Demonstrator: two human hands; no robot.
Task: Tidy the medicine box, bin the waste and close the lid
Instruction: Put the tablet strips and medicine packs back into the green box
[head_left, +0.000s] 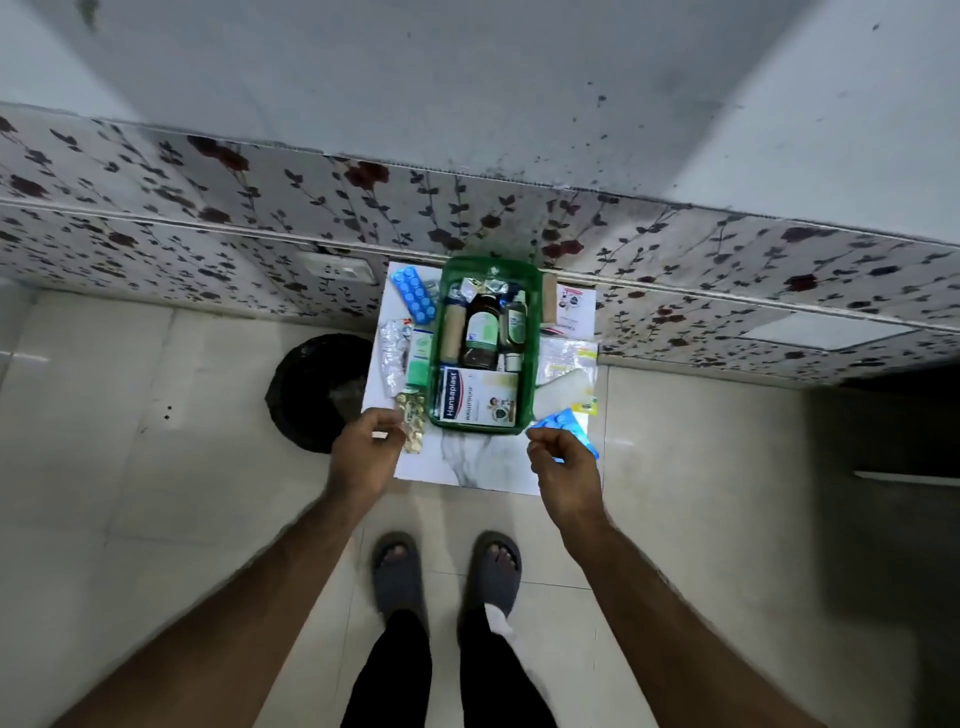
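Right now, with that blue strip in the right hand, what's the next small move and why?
Probably carry the blue blister strip, pinched in the right hand, forward into the open green box. It looks full of tablets, so not waste, and the box's near edge sits just ahead.

A green medicine box sits open on a small white table, holding a brown bottle and a Hansaplast carton. The right hand pinches a blue blister strip at the box's near right corner. The left hand curls, seemingly empty, beside a gold blister strip. Another blue strip lies left of the box. A black bin stands on the floor, left of the table.
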